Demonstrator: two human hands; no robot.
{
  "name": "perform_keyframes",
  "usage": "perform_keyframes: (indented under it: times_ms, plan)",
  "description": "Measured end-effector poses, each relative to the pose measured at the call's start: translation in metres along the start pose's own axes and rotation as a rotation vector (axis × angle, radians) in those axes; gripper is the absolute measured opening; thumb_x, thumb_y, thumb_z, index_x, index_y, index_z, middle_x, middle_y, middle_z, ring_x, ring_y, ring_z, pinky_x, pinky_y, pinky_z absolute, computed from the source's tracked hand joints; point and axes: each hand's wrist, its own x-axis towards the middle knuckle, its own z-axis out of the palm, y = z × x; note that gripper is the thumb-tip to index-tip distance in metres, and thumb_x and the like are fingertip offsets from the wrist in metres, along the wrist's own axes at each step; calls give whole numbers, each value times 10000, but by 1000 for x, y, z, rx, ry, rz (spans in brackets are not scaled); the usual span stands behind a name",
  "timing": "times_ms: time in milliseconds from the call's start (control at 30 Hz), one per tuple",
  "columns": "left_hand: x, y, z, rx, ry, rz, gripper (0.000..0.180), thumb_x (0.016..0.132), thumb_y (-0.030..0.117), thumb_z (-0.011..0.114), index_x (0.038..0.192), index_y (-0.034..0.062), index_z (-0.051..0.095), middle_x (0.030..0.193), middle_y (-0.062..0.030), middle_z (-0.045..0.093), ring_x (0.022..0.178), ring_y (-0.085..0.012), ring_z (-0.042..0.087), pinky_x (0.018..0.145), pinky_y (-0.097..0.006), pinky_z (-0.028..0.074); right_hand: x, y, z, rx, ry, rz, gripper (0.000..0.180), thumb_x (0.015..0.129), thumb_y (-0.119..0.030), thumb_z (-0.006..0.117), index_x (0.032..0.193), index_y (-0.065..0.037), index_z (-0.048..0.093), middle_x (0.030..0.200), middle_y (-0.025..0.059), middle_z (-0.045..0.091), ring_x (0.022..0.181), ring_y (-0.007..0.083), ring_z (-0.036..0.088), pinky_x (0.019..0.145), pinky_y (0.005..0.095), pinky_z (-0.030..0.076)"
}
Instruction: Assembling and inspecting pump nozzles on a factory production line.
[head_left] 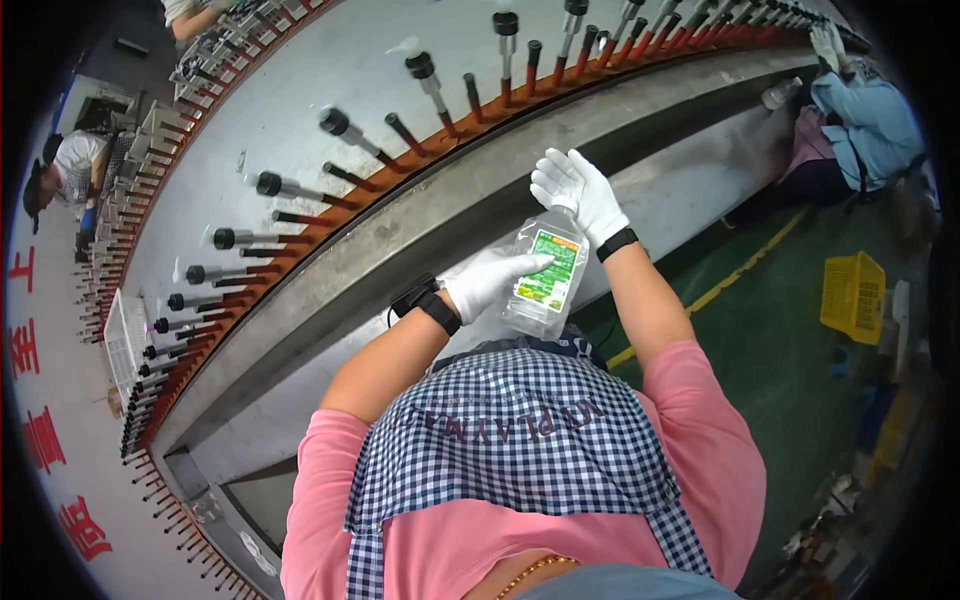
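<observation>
A clear plastic bottle point(538, 318) with a green, white and orange label is held tilted in front of my chest, its top leaning away to the right. My left hand point(487, 283), in a white glove, grips the bottle's side with the thumb laid across the label. My right hand point(582, 197), also gloved in white, is closed around the neck end. Its fingers hide the mouth, so a cap cannot be made out. Both wrists wear black bands.
Beyond my hands, a grey metal ledge point(440, 215) curves along a line of upright spindles with black tops point(337, 122). At far right another person point(865, 130) works near a second clear bottle point(781, 93). A yellow basket point(852, 298) stands on the green floor; a white crate point(126, 335) is far left.
</observation>
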Motion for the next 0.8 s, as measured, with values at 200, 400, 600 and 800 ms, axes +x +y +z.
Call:
perform_keyframes:
  times_ms: [200, 400, 600, 800]
  plan:
    - [70, 27, 11, 619, 104, 260, 557, 805, 247, 835, 1238, -31, 623, 1096, -113, 723, 1004, -160, 688, 893, -297, 541, -10, -57, -18, -182, 39, -76, 381, 1041, -383, 525, 1219, -71, 652, 877, 51, 685, 735, 180, 670, 682, 351, 590]
    - [134, 39, 19, 847, 237, 369, 674, 720, 201, 886, 1286, -7, 585, 1178, -117, 695, 1060, -199, 666, 962, -315, 515, -25, -48, 39, -992, 295, -432, 358, 1052, -322, 514, 1214, -42, 667, 728, 10, 609, 573, 93, 575, 545, 222, 470]
    - [213, 6, 11, 1001, 418, 655, 753, 704, 150, 845, 1387, 59, 540, 1221, -156, 676, 1139, -278, 649, 995, -363, 513, -11, -67, -23, -1488, 191, -707, 316, 1018, -254, 574, 1194, -19, 690, 1182, 149, 708, 1071, 264, 682, 912, 336, 525]
    - [233, 10, 29, 1043, 470, 754, 833, 815, 395, 719, 1473, -14, 411, 1357, -268, 565, 1229, -406, 569, 1069, -429, 445, -9, -107, -45, -1791, 156, -847, 257, 999, -166, 607, 1197, -21, 684, 1189, 134, 705, 1129, 258, 654, 994, 347, 495]
